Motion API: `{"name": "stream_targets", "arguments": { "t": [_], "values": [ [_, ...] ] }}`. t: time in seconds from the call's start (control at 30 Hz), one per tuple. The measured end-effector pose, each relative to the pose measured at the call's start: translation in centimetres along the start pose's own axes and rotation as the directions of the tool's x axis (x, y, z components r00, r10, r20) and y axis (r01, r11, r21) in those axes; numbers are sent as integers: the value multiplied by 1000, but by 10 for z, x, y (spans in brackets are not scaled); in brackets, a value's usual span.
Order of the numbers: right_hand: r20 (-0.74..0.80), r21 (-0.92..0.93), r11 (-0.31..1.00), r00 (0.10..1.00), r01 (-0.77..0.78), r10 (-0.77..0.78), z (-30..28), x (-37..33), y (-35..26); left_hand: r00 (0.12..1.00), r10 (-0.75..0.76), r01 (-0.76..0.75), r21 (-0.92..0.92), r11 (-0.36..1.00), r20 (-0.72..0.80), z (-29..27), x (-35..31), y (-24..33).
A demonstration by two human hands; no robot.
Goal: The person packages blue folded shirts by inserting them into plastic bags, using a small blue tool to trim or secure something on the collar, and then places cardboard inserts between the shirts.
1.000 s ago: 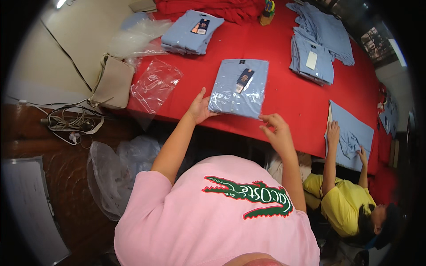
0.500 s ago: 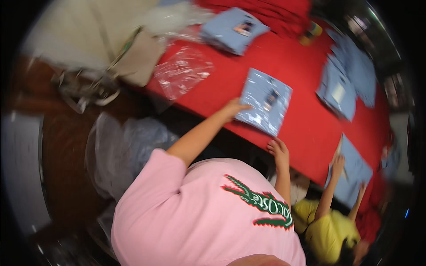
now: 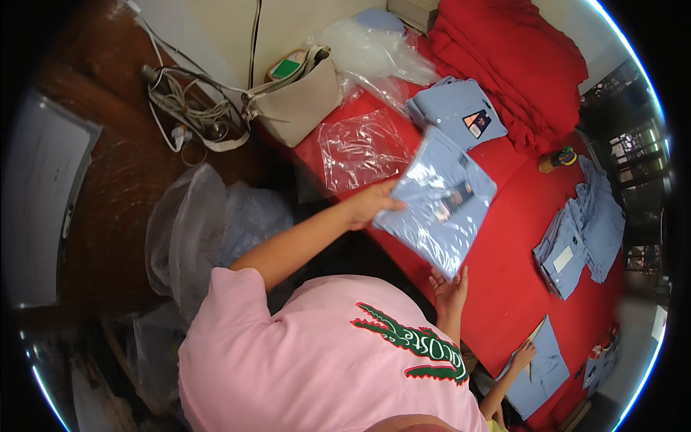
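My left hand (image 3: 374, 204) grips the left edge of a folded light-blue shirt in a clear plastic bag (image 3: 434, 216), its thumb on top. The pack is held tilted over the near edge of the red-covered table, and a dark tag shows through the plastic. Palm up with fingers apart, my right hand (image 3: 450, 289) is just below the pack's lower corner; whether it touches the plastic I cannot tell. An unfilled clear plastic bag (image 3: 360, 153) lies on the table to the left of the pack.
Behind sits a stack of folded blue shirts (image 3: 461, 115), beside heaped red cloth (image 3: 511, 65). More blue shirts (image 3: 565, 248) lie at right, near a tape roll (image 3: 558, 160). A co-worker's hand (image 3: 524, 354) touches another shirt (image 3: 543, 374). At left are a beige handbag (image 3: 299, 101), cables (image 3: 191, 108) and a plastic sack (image 3: 194, 237).
The view has swung, so the table appears shifted. The bagged shirt now looks larger and lifted off the table, still in my left hand. My right hand has turned palm up beneath its corner.
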State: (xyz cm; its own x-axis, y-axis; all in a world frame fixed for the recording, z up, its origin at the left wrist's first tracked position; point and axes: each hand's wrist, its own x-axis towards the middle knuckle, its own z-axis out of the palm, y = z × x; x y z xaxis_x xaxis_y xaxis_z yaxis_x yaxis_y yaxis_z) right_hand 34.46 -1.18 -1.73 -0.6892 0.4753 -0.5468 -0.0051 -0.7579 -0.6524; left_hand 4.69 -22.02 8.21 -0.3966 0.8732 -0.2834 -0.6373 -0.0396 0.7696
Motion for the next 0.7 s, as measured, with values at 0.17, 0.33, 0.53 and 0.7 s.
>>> {"name": "stream_targets", "arguments": {
  "t": [0.17, 0.33, 0.53, 0.7],
  "values": [
    [19, -131, 987, 996, 89, -87, 36, 27, -19, 940, 315, -310, 57, 949, -131, -43, 47, 140],
    [-90, -282, 959, 995, 18, -45, 63, 38, -8, 809, 568, -531, 225, 817, -151, -109, 177, 270],
    [-208, -409, 910, 978, -70, -19, 67, 27, 27, 796, 559, -60, 889, 453, -231, -149, 246, 226],
    [-243, -495, 862, 970, -108, -18, 48, 33, 40, 834, 549, -41, 987, 153, -51, -197, 148, 77]
  ]
}}
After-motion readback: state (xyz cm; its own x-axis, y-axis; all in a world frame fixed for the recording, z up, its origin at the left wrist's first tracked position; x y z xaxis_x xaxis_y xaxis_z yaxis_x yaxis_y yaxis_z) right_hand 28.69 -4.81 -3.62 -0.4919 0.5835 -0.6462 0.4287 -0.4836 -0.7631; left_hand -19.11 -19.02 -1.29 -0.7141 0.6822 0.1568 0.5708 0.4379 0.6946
